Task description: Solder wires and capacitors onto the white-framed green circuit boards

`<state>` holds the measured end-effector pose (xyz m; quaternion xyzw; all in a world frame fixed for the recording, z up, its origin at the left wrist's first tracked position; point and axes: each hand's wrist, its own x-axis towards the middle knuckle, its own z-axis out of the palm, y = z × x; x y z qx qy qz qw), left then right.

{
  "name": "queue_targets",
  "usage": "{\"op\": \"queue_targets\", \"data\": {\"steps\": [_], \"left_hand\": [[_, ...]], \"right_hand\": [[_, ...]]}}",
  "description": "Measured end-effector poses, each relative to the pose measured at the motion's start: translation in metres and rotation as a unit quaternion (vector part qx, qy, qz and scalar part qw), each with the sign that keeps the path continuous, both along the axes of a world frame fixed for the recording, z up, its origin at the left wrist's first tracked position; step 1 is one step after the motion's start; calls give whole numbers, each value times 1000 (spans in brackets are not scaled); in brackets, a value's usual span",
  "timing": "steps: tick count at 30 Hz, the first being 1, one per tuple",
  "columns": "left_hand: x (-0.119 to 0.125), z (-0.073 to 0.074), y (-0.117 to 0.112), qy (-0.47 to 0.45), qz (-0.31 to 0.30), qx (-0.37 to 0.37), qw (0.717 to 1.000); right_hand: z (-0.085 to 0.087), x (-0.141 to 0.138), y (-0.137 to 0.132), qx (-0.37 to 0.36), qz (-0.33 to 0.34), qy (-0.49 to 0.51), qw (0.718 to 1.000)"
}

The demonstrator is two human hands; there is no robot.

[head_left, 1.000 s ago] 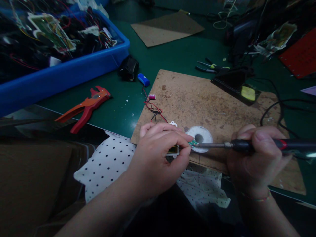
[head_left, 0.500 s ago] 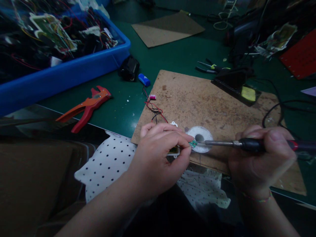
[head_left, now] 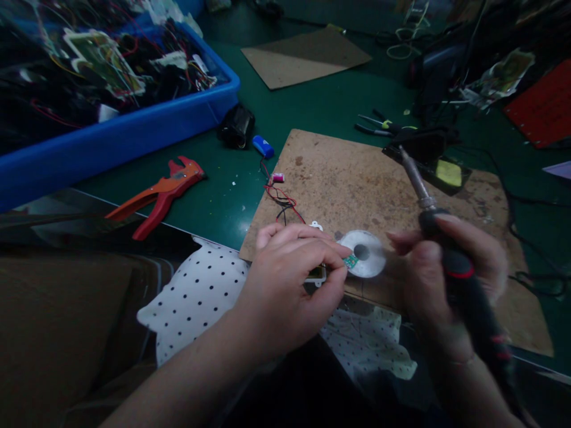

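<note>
My left hand (head_left: 292, 279) pinches a tiny green circuit board (head_left: 351, 261) at the near edge of a brown work board (head_left: 370, 184); a small white-framed part (head_left: 314, 273) sits under the fingers. Red and black wires (head_left: 281, 199) run from it to a pink component (head_left: 278, 177). A white solder spool (head_left: 363, 252) lies just right of the green board. My right hand (head_left: 441, 273) grips a black and red soldering iron (head_left: 446, 249), its metal tip (head_left: 408, 163) swung up and away towards the black iron stand (head_left: 423, 148).
A blue bin (head_left: 134, 128) of wires and boards fills the far left. Red wire strippers (head_left: 158, 193), a black part (head_left: 236, 125) and a blue cell (head_left: 263, 146) lie on the green mat. Pliers (head_left: 379, 122), cardboard (head_left: 306, 56) and cables sit further back. Polka-dot cloth (head_left: 196, 297) covers my lap.
The soldering iron lay level with its tip on the green board. My right hand has swung it away, so the tip now points up towards the stand. The left hand kept its pinch.
</note>
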<state>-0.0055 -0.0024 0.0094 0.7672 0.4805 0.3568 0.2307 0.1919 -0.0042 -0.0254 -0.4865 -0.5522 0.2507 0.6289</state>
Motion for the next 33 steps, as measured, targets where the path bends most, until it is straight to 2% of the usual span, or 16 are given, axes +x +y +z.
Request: {"op": "queue_targets", "data": {"steps": [3,5,14,19,22,25,28,33], "left_hand": [[0,1,0,10,1,-2,1000],[0,0,0,14,0,-1,1000],[-2,-3,-1,-5,-6,7,1000],[-23,-1,-6,-37,-2,-21,999],[-37,-3,-8,-57,27,-53,997],[-45,-6,-8,-31,59,-39,997],[-41,-8,-8,-20,66,-45,997],[-30,-8,-8,-61,72,-39,995]], "right_hand": [[-2,-4,5,16,108,-54,993],[-4,-5,9,1,139,-65,988],[-7,-2,16,-40,181,-47,982],[-5,-3,15,-47,171,-47,983],[-7,-3,16,-44,167,-48,984],[-8,-3,16,-35,161,-48,985],[-6,-5,14,-40,163,-43,985],[-1,-12,13,-30,167,-41,985]]}}
